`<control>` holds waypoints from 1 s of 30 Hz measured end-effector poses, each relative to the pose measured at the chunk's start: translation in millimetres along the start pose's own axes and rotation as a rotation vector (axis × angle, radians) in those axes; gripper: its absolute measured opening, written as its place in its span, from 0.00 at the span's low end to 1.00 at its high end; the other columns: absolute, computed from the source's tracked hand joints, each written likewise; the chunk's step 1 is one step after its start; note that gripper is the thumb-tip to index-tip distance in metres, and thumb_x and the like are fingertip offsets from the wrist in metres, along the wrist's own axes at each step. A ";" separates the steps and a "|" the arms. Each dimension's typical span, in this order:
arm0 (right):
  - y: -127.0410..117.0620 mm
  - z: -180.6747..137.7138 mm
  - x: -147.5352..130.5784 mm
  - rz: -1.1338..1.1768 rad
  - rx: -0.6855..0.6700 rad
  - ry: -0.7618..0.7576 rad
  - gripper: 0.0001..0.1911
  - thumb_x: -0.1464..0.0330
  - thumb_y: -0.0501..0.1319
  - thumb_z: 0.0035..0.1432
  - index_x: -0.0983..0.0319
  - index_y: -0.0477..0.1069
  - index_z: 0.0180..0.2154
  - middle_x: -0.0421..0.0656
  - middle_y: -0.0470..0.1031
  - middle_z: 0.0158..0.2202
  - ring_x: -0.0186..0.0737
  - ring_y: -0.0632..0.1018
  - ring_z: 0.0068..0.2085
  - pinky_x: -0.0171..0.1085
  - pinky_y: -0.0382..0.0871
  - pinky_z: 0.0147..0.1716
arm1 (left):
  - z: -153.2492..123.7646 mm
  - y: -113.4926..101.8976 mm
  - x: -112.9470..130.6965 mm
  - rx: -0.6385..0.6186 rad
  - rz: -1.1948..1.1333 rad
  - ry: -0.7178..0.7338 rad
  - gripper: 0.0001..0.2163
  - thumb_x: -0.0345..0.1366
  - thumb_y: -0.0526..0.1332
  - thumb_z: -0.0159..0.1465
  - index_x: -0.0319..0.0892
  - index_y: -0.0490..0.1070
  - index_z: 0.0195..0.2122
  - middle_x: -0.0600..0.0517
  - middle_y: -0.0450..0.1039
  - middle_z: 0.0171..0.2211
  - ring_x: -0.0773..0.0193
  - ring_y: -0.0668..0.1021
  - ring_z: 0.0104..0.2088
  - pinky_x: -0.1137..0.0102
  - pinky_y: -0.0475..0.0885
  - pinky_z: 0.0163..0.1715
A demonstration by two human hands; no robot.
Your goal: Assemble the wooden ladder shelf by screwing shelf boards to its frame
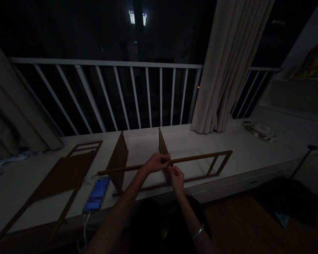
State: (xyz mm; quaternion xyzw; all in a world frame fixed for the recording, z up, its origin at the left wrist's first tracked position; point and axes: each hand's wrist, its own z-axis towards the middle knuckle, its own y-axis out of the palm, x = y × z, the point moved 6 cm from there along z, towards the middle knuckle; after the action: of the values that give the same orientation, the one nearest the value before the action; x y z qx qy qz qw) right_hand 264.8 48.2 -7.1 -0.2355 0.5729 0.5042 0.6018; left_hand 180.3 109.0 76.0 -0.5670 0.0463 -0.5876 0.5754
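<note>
A brown wooden frame [198, 157] lies on its side on the white ledge, with two upright panels, the left panel [118, 160] and the middle panel [163, 143]. My left hand [157, 163] is at the joint of the middle panel and the upper rail, its fingers closed in a pinch. Just below and to the right, my right hand [176, 177] is also pinched at that joint. Something small and thin shows between the fingertips, too dim to name. Lower parts of the middle panel are hidden behind my hands.
A second wooden frame with a panel [66, 173] lies at the left. Near me are a phone [96, 194] and its white cable [85, 225]. White railings [147, 95] and a curtain [228, 70] stand behind. A crumpled cloth item [261, 131] lies at right.
</note>
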 end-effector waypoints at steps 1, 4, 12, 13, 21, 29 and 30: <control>0.1 -0.3 1.1 0.008 -0.003 0.003 0.14 0.57 0.57 0.47 0.63 0.66 0.25 0.43 0.74 0.23 0.38 0.76 0.26 0.35 0.71 0.23 | 0.4 -0.5 1.1 -0.008 -0.005 0.018 0.13 0.34 0.54 0.55 0.39 0.72 0.40 0.50 0.71 0.44 0.62 0.73 0.43 0.73 0.69 0.37; 0.0 -1.4 3.2 0.040 -0.008 0.032 0.14 0.57 0.57 0.48 0.63 0.67 0.27 0.43 0.75 0.24 0.38 0.76 0.25 0.34 0.70 0.22 | 2.0 -4.7 4.0 -0.014 0.042 0.052 0.13 0.37 0.53 0.58 0.41 0.72 0.39 0.50 0.73 0.41 0.64 0.73 0.44 0.72 0.67 0.43; -1.6 -8.0 5.4 0.132 0.062 0.127 0.16 0.56 0.59 0.46 0.63 0.67 0.30 0.42 0.75 0.26 0.30 0.72 0.19 0.29 0.64 0.18 | 6.2 -15.6 5.9 -0.070 0.125 0.140 0.12 0.41 0.55 0.58 0.44 0.74 0.36 0.53 0.56 0.56 0.60 0.54 0.58 0.63 0.51 0.56; -1.5 -8.6 6.1 0.152 0.078 0.143 0.16 0.56 0.59 0.46 0.63 0.68 0.30 0.42 0.75 0.26 0.30 0.72 0.19 0.29 0.64 0.18 | 7.4 -16.2 4.2 -0.107 0.107 0.133 0.12 0.42 0.55 0.57 0.44 0.73 0.37 0.53 0.53 0.58 0.59 0.51 0.59 0.63 0.50 0.56; 5.4 -12.5 6.4 0.407 0.139 0.314 0.14 0.59 0.62 0.45 0.64 0.69 0.29 0.41 0.75 0.27 0.26 0.70 0.20 0.27 0.64 0.20 | 14.9 -23.0 -0.9 -0.211 0.020 0.069 0.14 0.44 0.57 0.55 0.44 0.72 0.40 0.51 0.64 0.51 0.60 0.56 0.58 0.64 0.54 0.55; 7.6 -16.3 4.8 0.460 0.365 0.294 0.16 0.61 0.64 0.44 0.61 0.65 0.36 0.41 0.76 0.30 0.31 0.75 0.28 0.29 0.68 0.26 | 8.5 -24.6 -0.9 -0.113 0.092 0.085 0.21 0.45 0.57 0.55 0.44 0.65 0.49 0.49 0.63 0.52 0.61 0.59 0.56 0.65 0.54 0.55; 8.8 -16.0 3.7 0.442 0.368 0.260 0.16 0.62 0.63 0.45 0.61 0.65 0.36 0.41 0.76 0.30 0.32 0.75 0.29 0.29 0.68 0.27 | 8.8 -24.6 -0.7 -0.109 0.097 0.096 0.21 0.45 0.57 0.54 0.44 0.65 0.48 0.49 0.63 0.52 0.61 0.59 0.56 0.65 0.54 0.55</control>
State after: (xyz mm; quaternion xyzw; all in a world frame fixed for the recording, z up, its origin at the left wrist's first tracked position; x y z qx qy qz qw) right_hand 249.3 39.0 -11.6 -0.0547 0.7639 0.4763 0.4319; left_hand 171.1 123.0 96.1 -0.5657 0.1331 -0.5823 0.5686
